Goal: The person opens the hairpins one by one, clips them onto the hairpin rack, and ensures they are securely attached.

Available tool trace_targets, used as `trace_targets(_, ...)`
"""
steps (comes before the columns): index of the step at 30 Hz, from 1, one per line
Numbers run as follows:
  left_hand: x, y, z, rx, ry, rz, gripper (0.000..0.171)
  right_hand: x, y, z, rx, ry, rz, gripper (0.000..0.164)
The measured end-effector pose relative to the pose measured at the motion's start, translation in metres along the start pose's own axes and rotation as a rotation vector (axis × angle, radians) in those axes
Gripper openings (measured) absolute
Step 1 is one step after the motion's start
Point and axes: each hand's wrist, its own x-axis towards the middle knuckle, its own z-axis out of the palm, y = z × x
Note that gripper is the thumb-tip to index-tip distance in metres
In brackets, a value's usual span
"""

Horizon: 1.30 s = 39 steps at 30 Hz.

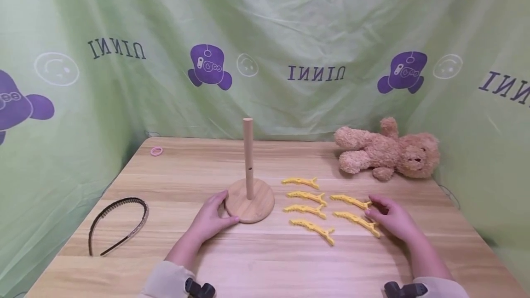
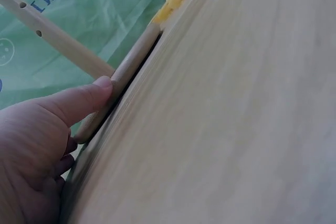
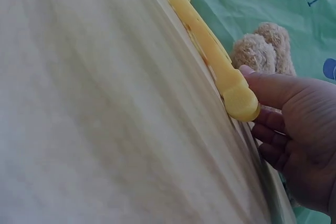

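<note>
A wooden stand [image 1: 257, 206] with a round base and an upright post stands near the table's middle. My left hand [image 1: 212, 219] holds the left edge of its base, the thumb at the near side and the fingers round the far side. To the right lie several yellow alligator hair clips [image 1: 312, 230] in two columns. At the right column, my right hand [image 1: 391, 217] has thumb and forefinger around the tail end of the farther hair clip [image 1: 348, 200]. In the right wrist view, the nearer clip [image 3: 207, 45] partly covers that pinch.
A black toothed headband [image 1: 96, 220] lies at the left of the table, and a pink hair tie [image 1: 156, 151] at the back left corner. A brown teddy bear [image 1: 383, 151] lies on its side at the back right. Green printed curtains [image 1: 265, 22] enclose the table.
</note>
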Motion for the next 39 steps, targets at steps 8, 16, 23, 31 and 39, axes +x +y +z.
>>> trace_targets(8, 0.0, 0.0, 0.002, 0.048, 0.036, 0.0, 0.086, 0.004, 0.002, -0.004, -0.093, -0.037, -0.012, 0.065)
trace_targets(16, -0.002, 0.0, 0.002, 0.051, 0.058, -0.012, 0.084, 0.008, -0.003, -0.009, -0.059, -0.061, -0.002, 0.061)
trace_targets(23, -0.002, 0.0, 0.003, 0.047, 0.066, -0.005, 0.084, 0.013, -0.026, -0.01, -0.001, -0.026, -0.029, 0.054)
trace_targets(31, -0.001, 0.001, 0.003, 0.035, 0.057, -0.016, 0.083, 0.033, -0.087, 0.011, 0.12, -0.032, -0.13, 0.046)
trace_targets(39, -0.002, 0.001, 0.003, 0.018, 0.058, -0.028, 0.084, 0.051, -0.135, 0.05, 0.065, -0.101, -0.287, 0.038)
